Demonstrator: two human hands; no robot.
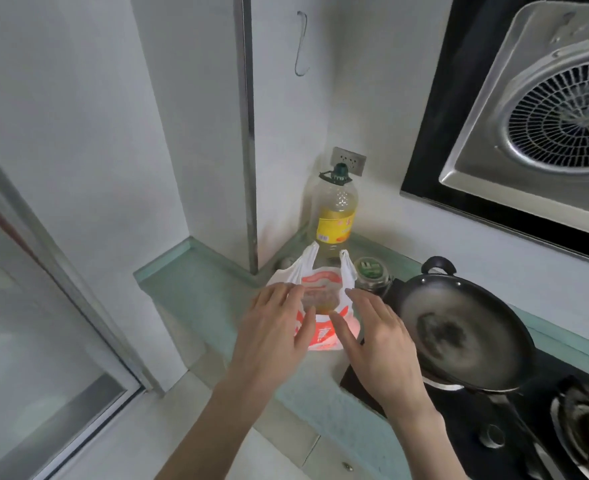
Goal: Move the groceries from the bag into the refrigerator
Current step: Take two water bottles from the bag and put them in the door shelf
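Both my arms reach out in front of me. My left hand (278, 326) and right hand (379, 336) are side by side, palms down, fingers straight.

At mid-frame a white plastic bag (321, 336) printed in red-orange sits on a pale green counter (196, 289), behind it a clear oil bottle (334, 216) (yellow label, dark green cap), and to the right a black wok (459, 332) on a black stove (459, 420).
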